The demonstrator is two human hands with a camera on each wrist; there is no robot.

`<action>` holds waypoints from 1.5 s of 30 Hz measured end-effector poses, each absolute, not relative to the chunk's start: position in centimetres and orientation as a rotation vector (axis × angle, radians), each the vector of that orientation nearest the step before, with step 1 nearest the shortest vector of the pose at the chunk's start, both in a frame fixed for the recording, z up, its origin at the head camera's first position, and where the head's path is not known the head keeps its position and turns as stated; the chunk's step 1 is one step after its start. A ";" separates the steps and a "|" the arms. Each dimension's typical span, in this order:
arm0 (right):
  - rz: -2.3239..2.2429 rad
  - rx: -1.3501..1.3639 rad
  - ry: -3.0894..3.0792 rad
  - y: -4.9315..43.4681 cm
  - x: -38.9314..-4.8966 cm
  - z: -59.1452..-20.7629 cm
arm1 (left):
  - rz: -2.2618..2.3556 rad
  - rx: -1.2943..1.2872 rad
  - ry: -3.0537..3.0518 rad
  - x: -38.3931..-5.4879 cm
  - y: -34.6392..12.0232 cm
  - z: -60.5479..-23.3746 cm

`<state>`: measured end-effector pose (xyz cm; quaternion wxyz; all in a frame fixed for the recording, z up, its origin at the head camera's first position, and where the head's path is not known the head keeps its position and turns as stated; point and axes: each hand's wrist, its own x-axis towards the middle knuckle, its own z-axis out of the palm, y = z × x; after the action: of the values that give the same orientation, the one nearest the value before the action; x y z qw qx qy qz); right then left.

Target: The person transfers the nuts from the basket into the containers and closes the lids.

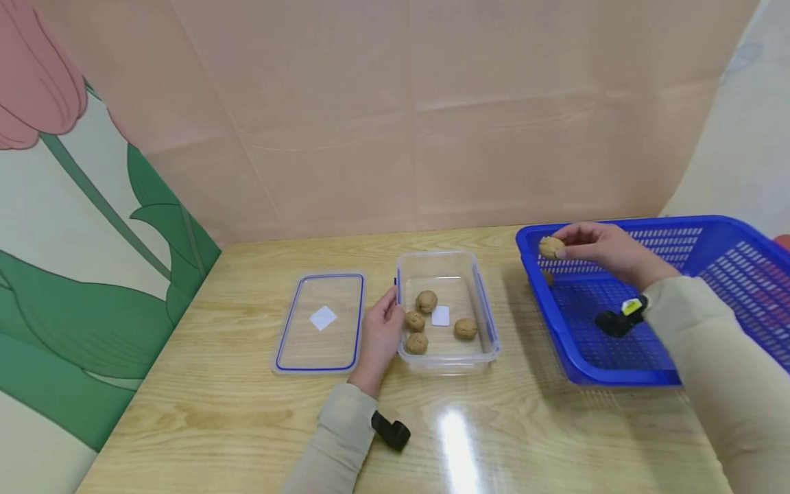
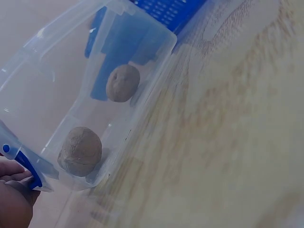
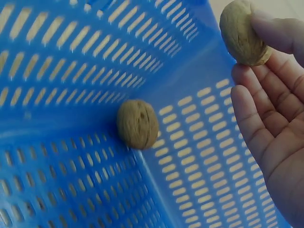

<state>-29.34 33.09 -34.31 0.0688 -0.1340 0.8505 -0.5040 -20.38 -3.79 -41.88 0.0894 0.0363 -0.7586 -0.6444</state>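
My right hand (image 1: 607, 250) pinches a walnut (image 1: 551, 248) between thumb and fingers, above the left rim of the blue plastic basket (image 1: 558, 322). Another walnut (image 3: 137, 124) lies in a corner of that basket, below the hand in the right wrist view. At the left side of a clear plastic container (image 1: 478, 274), my left hand (image 1: 381, 333) grips the wall by its blue-edged latch (image 2: 27, 168). Several walnuts sit inside the container, among them one walnut (image 1: 465, 328) at the right and another walnut (image 1: 426, 301) farther back.
Left of the container, its clear lid (image 1: 321, 343) with a blue seal lies flat on the wooden table (image 1: 204, 405). A white square label (image 1: 440, 315) shows on the container's bottom. Behind the table rises a pinkish covering (image 1: 370, 137).
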 end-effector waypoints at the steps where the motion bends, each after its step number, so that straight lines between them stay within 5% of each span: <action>1: -1.535 -0.416 2.549 32.9 -29.3 -34.2 | -1.916 0.107 -2.259 -20.4 -3.8 -41.8; 22: -1.994 -0.863 1.995 28.3 -28.7 -32.8 | -1.953 0.113 -2.260 -20.2 -3.8 -41.6; 45: -1.699 -0.789 2.184 22.6 -27.6 -31.5 | -1.965 0.105 -2.243 -20.1 -3.7 -41.5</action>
<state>-27.62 22.58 -31.47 0.1318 -0.2717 0.7525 -0.5853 -20.11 -3.69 -41.49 0.0788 0.0352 -0.7494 -0.6565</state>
